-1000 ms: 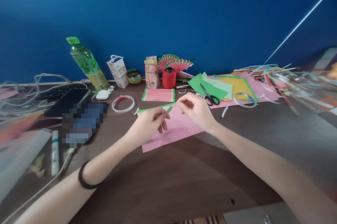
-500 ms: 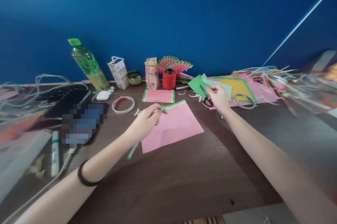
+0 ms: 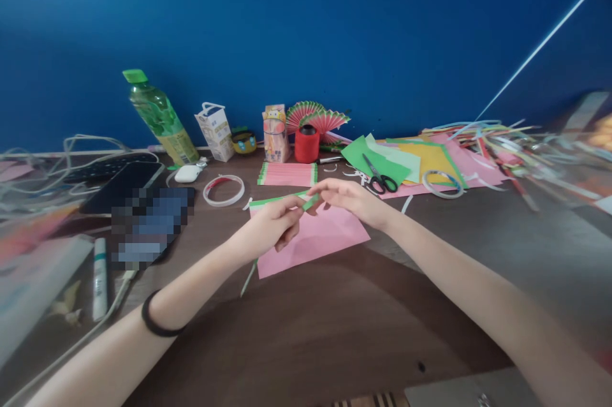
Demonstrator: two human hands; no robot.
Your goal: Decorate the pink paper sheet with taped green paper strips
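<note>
My left hand [image 3: 265, 228] is closed in a pinch on a narrow green paper strip [image 3: 310, 203], above a pink paper sheet [image 3: 313, 238] with a green border. The strip's other end hangs below this hand, past the sheet's left edge. At the upper end, the fingers of my right hand [image 3: 351, 199] close around the strip, close to the left fingertips; the exact contact is partly hidden. Black scissors [image 3: 381, 180] lie on the green paper [image 3: 387, 161] to the right, out of both hands.
Behind the sheet are a pleated pink paper [image 3: 287, 174], paper fans [image 3: 327, 118] and a red-wrapped container [image 3: 306, 145]. Tape rolls [image 3: 224, 191] lie on both sides. A phone [image 3: 157, 222], marker [image 3: 100, 279] and green bottle [image 3: 160, 117] stand or lie left; paper strips [image 3: 502, 145] heap up right.
My right hand has let go of the scissors on the green paper and moved left to the strip's end. The left hand has shifted slightly, still pinching the strip.
</note>
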